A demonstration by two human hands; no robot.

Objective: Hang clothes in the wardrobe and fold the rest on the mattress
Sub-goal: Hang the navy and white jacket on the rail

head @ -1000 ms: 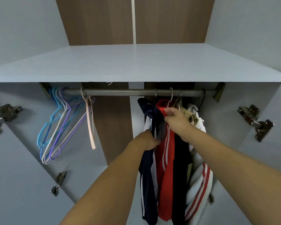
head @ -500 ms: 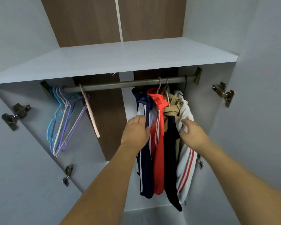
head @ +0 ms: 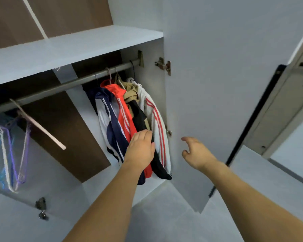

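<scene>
Several garments hang at the right end of the wardrobe rail (head: 63, 88): a navy and white jacket (head: 110, 123), a red jacket with white stripes (head: 122, 109), a khaki and black garment (head: 137, 112) and a white one with red stripes (head: 156, 116). My left hand (head: 141, 149) lies flat with straight fingers against the lower part of the hanging clothes. My right hand (head: 196, 152) hovers in front of the open right door (head: 208, 84), fingers loosely curled, holding nothing.
Empty blue, purple and white hangers (head: 9, 147) bunch at the left end of the rail, with a pink one (head: 40, 128) swung outward. A grey shelf (head: 68, 49) spans above the rail. A door hinge (head: 164, 66) juts from the right panel. Grey floor tiles (head: 164, 215) lie below.
Both hands have come down from the hanger hooks and collars; the right hand has let go and moved off the clothes toward the door. The view has swung right and down.
</scene>
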